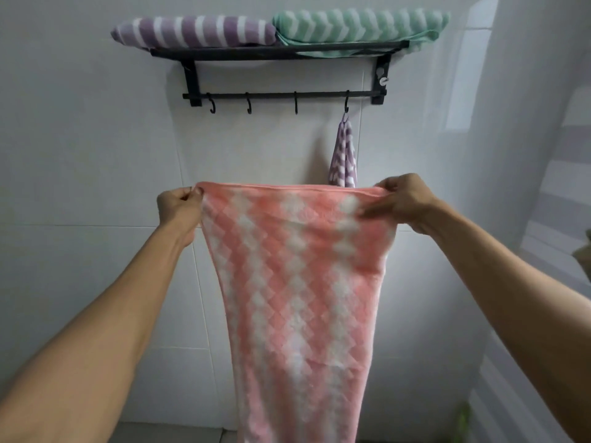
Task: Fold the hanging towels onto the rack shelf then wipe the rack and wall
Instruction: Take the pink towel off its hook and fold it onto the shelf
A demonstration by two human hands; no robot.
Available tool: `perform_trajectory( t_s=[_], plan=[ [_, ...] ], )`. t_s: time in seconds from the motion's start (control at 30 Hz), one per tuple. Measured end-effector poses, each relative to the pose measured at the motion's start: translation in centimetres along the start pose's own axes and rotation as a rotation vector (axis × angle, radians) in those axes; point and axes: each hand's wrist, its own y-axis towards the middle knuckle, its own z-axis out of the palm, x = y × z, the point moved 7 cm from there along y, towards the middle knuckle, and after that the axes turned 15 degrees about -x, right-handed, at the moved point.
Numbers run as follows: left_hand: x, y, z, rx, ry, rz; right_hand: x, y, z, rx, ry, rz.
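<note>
I am in the middle of folding, as I judge it: 2 towels already lie folded on the shelf of the black rack (278,52), the purple striped towel (195,35) on its left end and the green towel (361,27) on its right, touching each other. The pink towel (294,276) is off the rack, spread below it in front of the wall (80,139), hanging from my grip and running out of view at the bottom.

My left hand (179,209) pinches the towel's upper left corner, fingers curled tight around the hem. My right hand (403,199) holds the upper right corner, thumb on top and fingers tucked into the cloth. Both arms reach forward and up, well apart, keeping the top edge taut and level.

Next I would likely bring the 2 corners together to halve the towel, keeping the edges matched.

A small purple cloth (343,155) hangs from the rack's rightmost hook, just above the pink towel's edge.
</note>
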Motion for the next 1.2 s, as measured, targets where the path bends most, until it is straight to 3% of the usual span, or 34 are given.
perform_trajectory(
  t_s=[0.2, 0.3, 0.53, 0.6, 0.7, 0.8, 0.93, 1.1, 1.2],
  plan=[
    [0.3, -0.3, 1.1, -0.004, -0.014, -0.023, 0.7, -0.6, 0.0, -0.036, 0.213, 0.061],
    [1.6, 0.3, 1.3, 0.010, 0.019, -0.091, 1.2, -0.3, -0.5, -0.063, 0.206, 0.026],
    [1.4, 0.5, 1.5, -0.063, 0.066, -0.045, 0.0, -0.7, 0.1, 0.014, 0.133, 0.130],
    [0.9, 1.0, 1.4, -0.063, -0.016, -0.092, 0.6, -0.3, -0.2, -0.028, 0.181, 0.152],
    [-0.6, 0.4, 1.7, 0.093, -0.147, -0.050, 2.8, 1.0, -0.8, -0.099, 0.292, 0.159],
    [3.3, -4.1, 2.0, 0.239, 0.008, -0.002, 2.7, 1.6, -1.3, -0.133, 0.333, 0.181],
    [9.9, -6.4, 0.4, 0.171, 0.063, -0.199, -1.4, 0.8, -2.0, -0.138, 0.186, 0.239],
    [7.0, -4.9, 1.1, 0.188, 0.126, -0.264, -2.5, 2.0, -2.7, -0.146, 0.205, 0.330],
    [3.6, -3.8, 1.3, 0.164, 0.038, -0.254, -1.3, 1.9, -2.6, -0.050, 0.438, 0.312]
  ],
)
